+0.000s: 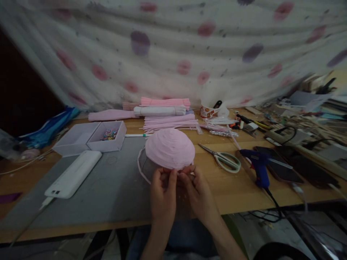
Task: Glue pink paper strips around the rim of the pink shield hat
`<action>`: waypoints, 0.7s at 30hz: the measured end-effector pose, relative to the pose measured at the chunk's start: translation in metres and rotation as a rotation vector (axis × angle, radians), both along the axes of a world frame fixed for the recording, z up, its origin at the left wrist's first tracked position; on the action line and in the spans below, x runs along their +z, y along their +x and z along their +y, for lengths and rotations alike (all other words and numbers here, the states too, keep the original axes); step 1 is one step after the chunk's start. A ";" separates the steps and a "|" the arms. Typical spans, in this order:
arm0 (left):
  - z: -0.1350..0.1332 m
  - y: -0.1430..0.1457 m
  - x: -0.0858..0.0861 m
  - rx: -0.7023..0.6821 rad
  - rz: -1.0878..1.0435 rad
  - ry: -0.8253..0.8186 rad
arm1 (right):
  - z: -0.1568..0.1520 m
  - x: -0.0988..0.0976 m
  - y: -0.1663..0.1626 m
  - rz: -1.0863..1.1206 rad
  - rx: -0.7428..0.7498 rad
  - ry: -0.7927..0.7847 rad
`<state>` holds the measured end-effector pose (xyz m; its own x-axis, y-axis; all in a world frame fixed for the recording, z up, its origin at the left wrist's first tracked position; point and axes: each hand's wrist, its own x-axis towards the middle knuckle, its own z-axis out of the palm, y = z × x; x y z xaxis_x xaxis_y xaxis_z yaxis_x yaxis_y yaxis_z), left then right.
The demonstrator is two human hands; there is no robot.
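Left hand and right hand, two in all, meet at the near edge of one pink dome. Each has its fingers curled in and its thumb brought against them, pinching at that edge; the fine detail between the fingertips is too small to tell. The dome sits over the desk, its ridged side up.

Well to the left of the dome lies one blue bag. Nearer to it, still on the left, are one white power bank with one plug in its end, and one white box in two open halves, one half holding beads too many to count. One thin hoop shows just left of the dome. Behind the dome are one white bundle of sticks and one bright pink bundle above it. Behind and to the right stands one paper cup. Right of the dome come one pair of scissors, then one blue glue gun and, farthest from it, two dark phones.
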<state>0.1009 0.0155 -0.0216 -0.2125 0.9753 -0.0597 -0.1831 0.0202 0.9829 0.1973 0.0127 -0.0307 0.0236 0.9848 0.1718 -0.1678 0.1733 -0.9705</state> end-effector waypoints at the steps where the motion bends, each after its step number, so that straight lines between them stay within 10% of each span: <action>1: 0.000 0.001 0.000 0.000 -0.014 -0.001 | -0.001 -0.001 0.001 -0.024 -0.010 0.008; 11: 0.003 0.001 -0.009 0.029 -0.025 -0.081 | -0.013 0.010 0.039 -0.183 -0.322 -0.034; 17: -0.004 0.005 -0.012 0.288 0.055 0.032 | -0.016 0.017 0.037 0.036 -0.195 -0.167; 21: -0.008 0.005 -0.017 0.200 0.246 0.212 | -0.018 0.019 0.027 0.099 -0.129 -0.165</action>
